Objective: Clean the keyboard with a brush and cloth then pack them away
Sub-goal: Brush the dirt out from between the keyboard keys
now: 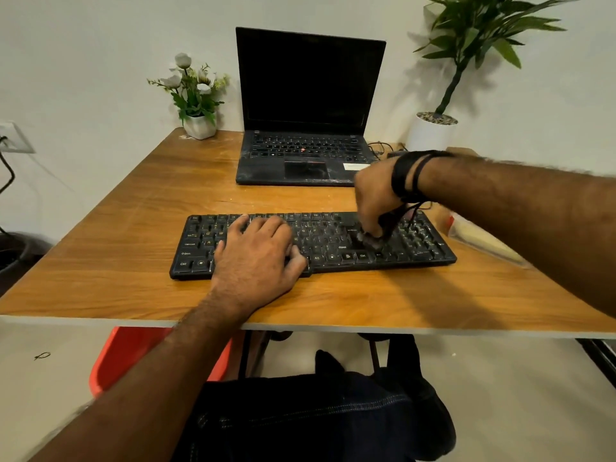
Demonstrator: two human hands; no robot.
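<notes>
A dusty black keyboard [336, 243] lies across the middle of the wooden table [133, 288]. My left hand [258, 253] rests flat on the keyboard's left half, fingers spread over the keys. My right hand [375, 198] hangs over the right half and grips a small brush [368, 237], whose pale bristles touch the keys near the Enter area. Most of the brush handle is hidden inside the fist. A blurred pale thing [480, 235] lies just right of the keyboard, under my right forearm; I cannot tell whether it is the cloth.
An open black laptop [310, 108] stands behind the keyboard, cables at its right. A small white flower pot [199, 125] sits at the back left, a tall potted plant [433, 131] at the back right. A red bin [133, 355] stands under the table.
</notes>
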